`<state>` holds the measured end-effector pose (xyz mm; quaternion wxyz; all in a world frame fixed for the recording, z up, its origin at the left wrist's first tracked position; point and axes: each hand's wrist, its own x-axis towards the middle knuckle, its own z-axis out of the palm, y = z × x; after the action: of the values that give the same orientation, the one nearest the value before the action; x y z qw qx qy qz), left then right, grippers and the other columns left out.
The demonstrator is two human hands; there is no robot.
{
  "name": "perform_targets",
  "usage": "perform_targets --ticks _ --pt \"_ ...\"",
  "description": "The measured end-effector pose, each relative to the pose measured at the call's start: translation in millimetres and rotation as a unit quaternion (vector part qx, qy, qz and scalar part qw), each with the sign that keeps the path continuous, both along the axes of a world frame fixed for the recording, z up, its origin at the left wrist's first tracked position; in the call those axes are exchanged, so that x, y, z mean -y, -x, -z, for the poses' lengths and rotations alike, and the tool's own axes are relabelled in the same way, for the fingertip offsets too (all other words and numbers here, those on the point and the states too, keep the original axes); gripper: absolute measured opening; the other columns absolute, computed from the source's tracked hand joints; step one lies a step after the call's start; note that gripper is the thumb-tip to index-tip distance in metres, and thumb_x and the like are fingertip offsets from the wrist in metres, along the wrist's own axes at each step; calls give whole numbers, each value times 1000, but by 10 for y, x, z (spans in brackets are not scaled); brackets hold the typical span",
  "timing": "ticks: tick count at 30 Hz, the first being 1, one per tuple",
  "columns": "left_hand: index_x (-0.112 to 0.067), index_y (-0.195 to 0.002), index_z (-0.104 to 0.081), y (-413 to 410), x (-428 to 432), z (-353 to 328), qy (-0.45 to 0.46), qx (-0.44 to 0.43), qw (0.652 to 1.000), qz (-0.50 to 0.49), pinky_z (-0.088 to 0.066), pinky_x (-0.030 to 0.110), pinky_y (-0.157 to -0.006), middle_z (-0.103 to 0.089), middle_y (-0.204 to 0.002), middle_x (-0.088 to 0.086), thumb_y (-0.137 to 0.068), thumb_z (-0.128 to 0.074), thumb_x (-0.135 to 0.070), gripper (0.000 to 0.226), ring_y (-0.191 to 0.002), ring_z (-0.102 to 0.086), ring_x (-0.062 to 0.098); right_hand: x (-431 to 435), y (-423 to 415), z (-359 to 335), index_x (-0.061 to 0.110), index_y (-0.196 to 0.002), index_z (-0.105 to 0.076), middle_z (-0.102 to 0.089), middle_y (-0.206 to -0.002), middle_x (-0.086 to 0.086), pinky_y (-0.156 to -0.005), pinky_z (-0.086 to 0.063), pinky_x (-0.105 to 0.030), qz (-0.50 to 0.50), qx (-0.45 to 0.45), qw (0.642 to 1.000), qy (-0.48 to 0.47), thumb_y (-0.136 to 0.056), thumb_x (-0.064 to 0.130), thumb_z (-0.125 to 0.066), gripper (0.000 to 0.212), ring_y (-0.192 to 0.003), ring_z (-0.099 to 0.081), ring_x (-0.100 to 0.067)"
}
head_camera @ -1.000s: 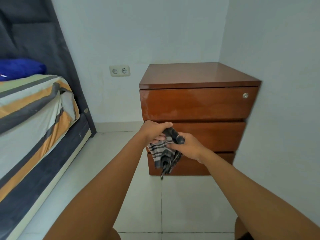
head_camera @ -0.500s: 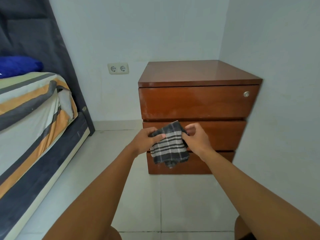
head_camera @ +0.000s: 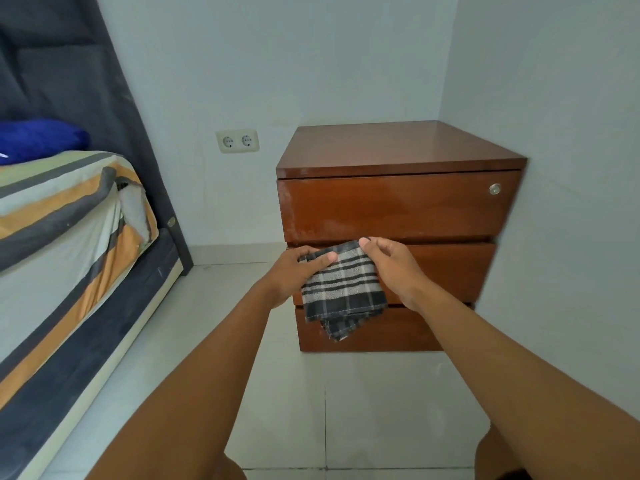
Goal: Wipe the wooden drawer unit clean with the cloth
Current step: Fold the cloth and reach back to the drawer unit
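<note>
A brown wooden drawer unit (head_camera: 398, 206) with three drawers stands in the room's corner, its top bare and glossy. In front of its middle drawer I hold a dark grey and white checked cloth (head_camera: 341, 289) spread out and hanging down. My left hand (head_camera: 294, 271) pinches its upper left corner and my right hand (head_camera: 391, 268) grips its upper right corner. The cloth hides part of the middle and bottom drawer fronts. A small round metal lock (head_camera: 495, 189) sits at the top drawer's right end.
A bed (head_camera: 65, 244) with a striped orange, grey and white sheet lies along the left, a blue pillow (head_camera: 38, 138) on it. A double wall socket (head_camera: 238, 141) is left of the unit. White walls close the unit's back and right; pale floor tiles (head_camera: 311, 393) lie before it.
The cloth was bunched between both hands a second ago; now it is unfolded and held flat by its top corners. My hands have moved apart and slightly up.
</note>
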<state>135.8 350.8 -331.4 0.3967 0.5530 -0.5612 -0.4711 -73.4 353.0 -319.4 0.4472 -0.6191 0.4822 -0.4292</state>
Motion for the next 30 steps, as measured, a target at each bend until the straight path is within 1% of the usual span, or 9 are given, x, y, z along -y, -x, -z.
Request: perform_targets --ticks 4,9,13,17,20,22,24,26,30 --pt "-11 -120 -67 40 -22 -70 -21 -98 995 9 -61 36 -84 -77 -110 9 -89 -74 -41 44 -99 -76 26 37 18 9 20 -85 -66 -76 -89 4 -81 -54 -34 -13 21 1000 14 -102 44 -53 32 -85 -71 -12" --pt "-12 -121 -68 -43 -60 -53 -88 -124 986 62 -55 46 -101 -73 -122 13 -95 -68 -33 34 -114 -70 29 43 104 15 24 -111 -66 -76 -109 -5 -88 -61 -47 -18 96 995 -25 -99 40 -61 21 -97 -74 -24" --pt "-20 -117 -64 29 -35 -69 -63 -120 990 22 -57 48 -98 -77 -115 9 -98 -66 -31 22 -109 -73 28 71 119 140 40 -134 -42 -66 -125 -4 -92 -58 -45 -14 9 998 -62 -90 27 -75 56 -110 -68 -24" --pt "-24 -116 -62 201 27 -89 -53 -34 998 -6 -63 42 -85 -76 -112 5 -99 -64 -34 19 -101 -75 23 -1 -9 185 42 -135 -27 -49 -136 -4 -99 -52 -46 50 -63 996 -34 -86 44 -75 69 -117 -57 -22" --pt "-18 -118 -65 309 69 -144 -56 -19 998 -22 -62 34 -76 -74 -114 7 -100 -61 -33 24 -101 -72 22 -110 -52 175 40 -144 -33 -38 -143 4 -96 -42 -35 -61 -88 994 -28 -77 69 -72 83 -123 -46 -16" --pt "-13 -119 -68 358 62 -215 -89 -57 994 2 -62 31 -75 -75 -114 11 -100 -59 -40 34 -102 -73 21 -179 -47 192 43 -150 -30 -48 -144 7 -94 -51 -37 -141 -26 985 -99 -73 67 -76 93 -123 -56 -17" --pt "-9 -123 -66 375 55 -287 -140 -75 986 46 -62 33 -78 -73 -116 13 -100 -52 -56 54 -105 -73 24 -170 -21 300 42 -147 -39 -63 -136 6 -92 -58 -45 -146 43 975 -161 -78 56 -80 82 -118 -65 -23" --pt "-8 -128 -64 359 104 -317 -175 -60 980 77 -61 39 -85 -70 -124 16 -98 -41 -68 70 -106 -74 30 -160 -26 367 26 -138 -57 -74 -121 -2 -96 -57 -50 -78 105 972 -197 -90 34 -74 52 -109 -71 -26" --pt "-17 -120 -69 320 176 -402 -102 111 988 37 -56 45 -97 -75 -111 3 -102 -43 -61 54 -97 -75 22 -121 62 443 10 -112 -67 -78 -99 -12 -95 -57 -50 64 145 950 -269 -99 15 -60 16 -95 -74 -32"
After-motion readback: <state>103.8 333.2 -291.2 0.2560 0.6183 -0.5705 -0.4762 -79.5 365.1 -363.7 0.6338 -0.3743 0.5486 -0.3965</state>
